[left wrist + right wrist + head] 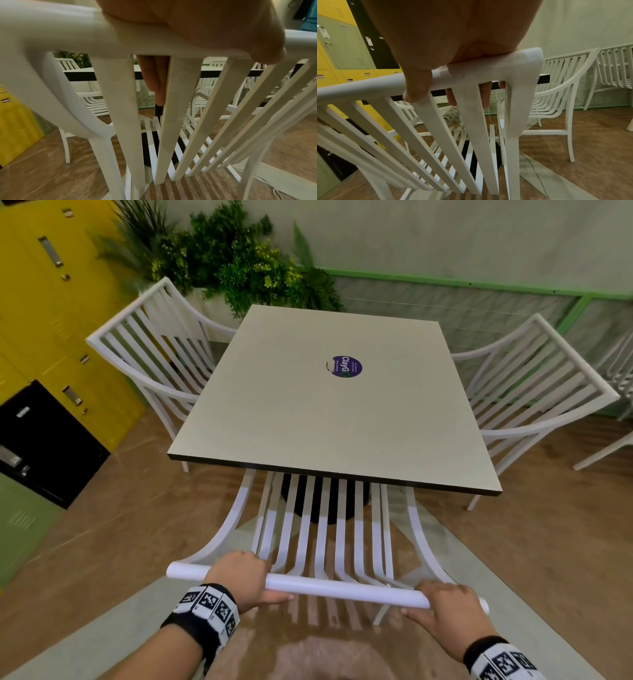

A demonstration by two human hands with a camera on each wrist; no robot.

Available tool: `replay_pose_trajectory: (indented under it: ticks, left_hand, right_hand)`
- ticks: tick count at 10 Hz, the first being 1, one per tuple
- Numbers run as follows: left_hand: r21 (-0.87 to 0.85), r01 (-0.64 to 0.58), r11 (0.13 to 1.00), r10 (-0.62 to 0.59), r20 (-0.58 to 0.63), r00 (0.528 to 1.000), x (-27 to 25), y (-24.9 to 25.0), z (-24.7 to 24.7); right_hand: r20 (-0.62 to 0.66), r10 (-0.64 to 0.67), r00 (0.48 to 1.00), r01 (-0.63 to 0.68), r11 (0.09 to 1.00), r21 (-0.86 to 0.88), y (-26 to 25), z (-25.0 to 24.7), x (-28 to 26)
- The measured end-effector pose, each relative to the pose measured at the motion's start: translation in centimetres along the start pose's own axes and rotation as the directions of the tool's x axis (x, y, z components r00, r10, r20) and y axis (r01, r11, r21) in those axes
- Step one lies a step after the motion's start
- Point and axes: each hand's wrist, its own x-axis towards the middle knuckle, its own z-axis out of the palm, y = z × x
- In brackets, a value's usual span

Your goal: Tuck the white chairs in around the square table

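A square beige table (308,419) with a purple round sticker (347,366) stands in the middle of the head view. The near white slatted chair (322,529) has its seat partly under the table's near edge. My left hand (241,577) grips the chair's top rail (342,589) near its left end, fingers curled over the far side. My right hand (445,604) grips the same rail near its right end. In the wrist views my fingers (155,79) (485,93) wrap round the rail (68,33) (368,83). A second white chair (161,350) is at the table's left, a third white chair (534,392) at its right.
Yellow, black and green lockers (51,337) line the left wall. A planter with green foliage (236,261) stands behind the table. A green-framed mesh fence (479,302) runs along the back right. More white chairs (614,70) stand at the far right. The floor is brown with a pale strip (513,577).
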Motion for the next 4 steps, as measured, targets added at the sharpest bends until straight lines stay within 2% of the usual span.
replay_pose_trajectory:
  ticks: [1,2,3,4]
  left_hand:
    - [-0.038,-0.01,0.999,0.011,0.002,1.0,-0.4,0.3,0.0]
    - [-0.096,0.002,0.995,-0.007,-0.052,0.999,-0.8,0.2,-0.3]
    - [-0.246,0.045,0.968,-0.095,-0.198,0.976,-2.3,1.0,0.5]
    - [-0.316,-0.032,0.948,-0.103,-0.402,0.91,-5.1,2.5,2.6]
  right_hand:
    - [-0.025,-0.005,1.0,0.005,1.0,-0.003,0.1,0.0,-0.2]
    - [-0.029,-0.016,0.999,0.016,1.0,0.002,-0.1,0.6,-0.4]
    - [-0.121,-0.001,0.993,-0.009,0.996,-0.084,-0.1,-0.2,-2.2]
    - [-0.209,0.1,0.973,-0.091,0.994,0.055,-0.1,-1.0,-2.5]
